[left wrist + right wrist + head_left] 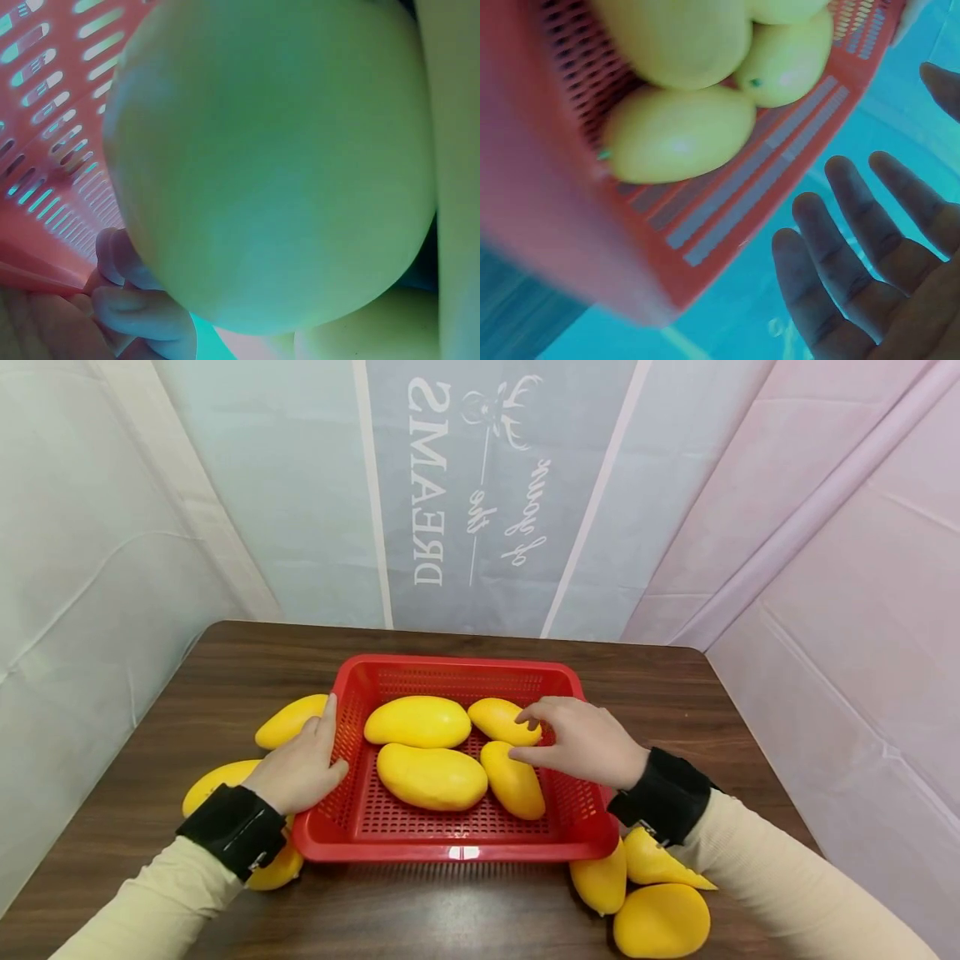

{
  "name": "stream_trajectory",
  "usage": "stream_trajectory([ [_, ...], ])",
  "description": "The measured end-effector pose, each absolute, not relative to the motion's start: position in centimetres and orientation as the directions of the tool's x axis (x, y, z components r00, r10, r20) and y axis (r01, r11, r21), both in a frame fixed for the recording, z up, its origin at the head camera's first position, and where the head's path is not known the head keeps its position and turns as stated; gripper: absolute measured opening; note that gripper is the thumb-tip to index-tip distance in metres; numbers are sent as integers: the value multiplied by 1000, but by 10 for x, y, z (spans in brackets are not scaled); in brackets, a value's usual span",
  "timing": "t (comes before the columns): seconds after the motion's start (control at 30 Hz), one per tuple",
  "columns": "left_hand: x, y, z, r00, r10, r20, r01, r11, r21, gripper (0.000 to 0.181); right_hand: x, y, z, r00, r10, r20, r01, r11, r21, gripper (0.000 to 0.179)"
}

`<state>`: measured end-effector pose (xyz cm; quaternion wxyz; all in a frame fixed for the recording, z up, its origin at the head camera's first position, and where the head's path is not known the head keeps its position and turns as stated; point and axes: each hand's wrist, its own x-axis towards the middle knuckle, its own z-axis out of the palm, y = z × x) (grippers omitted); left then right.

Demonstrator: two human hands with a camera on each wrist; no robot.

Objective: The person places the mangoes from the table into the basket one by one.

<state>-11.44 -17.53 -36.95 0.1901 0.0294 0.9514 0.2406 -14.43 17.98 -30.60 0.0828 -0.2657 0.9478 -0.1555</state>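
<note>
Head view, basket: the red basket (375,850) sits on the counter (450,914); inside lie two big mangoes (427,777) on the left and two small mangoes (517,789) on the right.
Head view, left hand: the left hand (303,768) grasps the basket's left wall, thumb inside, index finger along the rim.
Head view, right hand: the right hand (581,739) hangs over the small mangoes, fingers loosely bent, grip released; whether a fingertip brushes one, I cannot tell here.
Head view, outer mangoes: three left mangoes (213,783) lie by the left arm, three right mangoes (663,920) near the basket's front right corner.
Head view, risk: the smooth, rounded fruit could roll if the basket were slid or tipped; the right forearm, passing over the right mangoes, might knock one.
Left wrist view, mango: one outer mango fills the picture, close to the basket wall, bent fingers near it.
Left wrist view, risk: knuckles could nudge that mango away, the space being so tight.
Right wrist view, fingers: spread, holding nothing.
Right wrist view, risk: a one-sided pull by the left hand could swing the basket, since the right seems not to steady it.
</note>
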Motion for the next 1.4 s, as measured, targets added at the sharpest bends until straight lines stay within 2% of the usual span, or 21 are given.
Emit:
stream_trajectory([
  [0.5, -115, -175, -371, -930, 148, -336, -25, 888, 459, 100, -118, 244, -326, -913, -407, 13, -389, 864, -321, 42],
  [0.6, -115, -174, -372, -931, 148, -334, -23, 889, 457, 101, -112, 258, -330, -927, -374, 26, -360, 867, -346, 46],
  [0.8, -114, -173, -372, -930, 151, -334, -21, 888, 460, 101, -103, 290, -339, -950, -310, 36, -302, 880, -367, 68],
  [1.07, -113, -176, -372, -932, 155, -329, -10, 893, 449, 101, -94, 323, -358, -938, -346, 5, -332, 895, -298, 71],
  [1.4, -114, -175, -371, -933, 153, -324, -8, 895, 447, 101, -80, 343, -390, -917, -394, -69, -361, 889, -282, 71],
])
